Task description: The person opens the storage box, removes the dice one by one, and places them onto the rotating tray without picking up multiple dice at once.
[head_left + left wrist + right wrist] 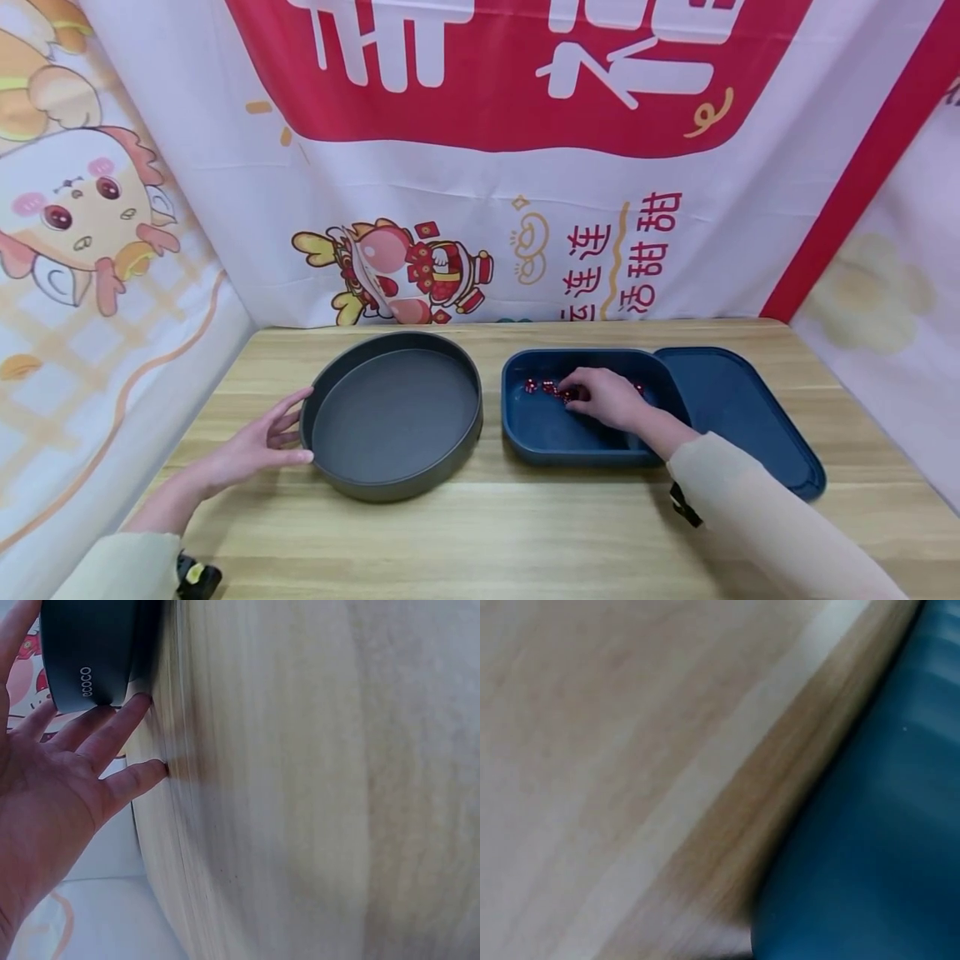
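Note:
A round dark grey tray (397, 417) with a raised wall stands left of centre on the table. My left hand (258, 446) is at its left side, fingers spread and fingertips right at the wall; in the left wrist view the word "ecoco" shows on the tray's side (90, 652). To the right is a dark blue rectangular box (555, 457) with several red dice (531, 386) with white pips inside. My right hand (611, 400) reaches into the box, thumb and fingers curled round red dice near its middle. The palm hides part of the box's inside.
A dark blue lid (750, 417) lies to the right of the box, its left end overlapped by it. The wood-grain table (480, 533) meets a printed cloth (480, 192) at the back and more cloth on both sides.

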The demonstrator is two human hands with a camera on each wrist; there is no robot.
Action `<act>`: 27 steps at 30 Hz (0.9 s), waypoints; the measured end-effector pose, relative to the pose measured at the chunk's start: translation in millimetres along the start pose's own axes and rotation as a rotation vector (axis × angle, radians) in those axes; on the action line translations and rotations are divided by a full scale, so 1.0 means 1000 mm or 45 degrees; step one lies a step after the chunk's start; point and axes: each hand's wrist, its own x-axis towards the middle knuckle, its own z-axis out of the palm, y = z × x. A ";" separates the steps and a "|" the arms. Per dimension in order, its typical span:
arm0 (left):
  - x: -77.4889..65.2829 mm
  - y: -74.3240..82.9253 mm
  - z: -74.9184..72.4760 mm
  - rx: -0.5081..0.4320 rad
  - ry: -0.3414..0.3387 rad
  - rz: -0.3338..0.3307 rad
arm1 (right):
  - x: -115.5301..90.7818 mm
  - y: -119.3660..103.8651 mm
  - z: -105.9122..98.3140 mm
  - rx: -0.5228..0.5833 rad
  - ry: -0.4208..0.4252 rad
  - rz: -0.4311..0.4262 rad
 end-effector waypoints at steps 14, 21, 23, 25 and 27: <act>0.000 -0.001 -0.001 -0.004 -0.015 0.006 | 0.001 0.001 0.000 0.079 -0.010 0.054; 0.000 0.000 -0.001 -0.006 -0.021 0.018 | -0.001 -0.004 -0.007 0.093 0.024 0.025; 0.000 0.000 -0.001 -0.007 -0.023 0.022 | -0.001 -0.008 -0.010 0.096 0.042 0.003; 0.000 -0.001 -0.001 -0.008 -0.025 0.020 | -0.002 -0.013 -0.014 0.100 0.062 -0.027; 0.000 -0.001 -0.001 -0.006 -0.025 0.018 | -0.001 -0.021 -0.018 0.111 0.078 -0.070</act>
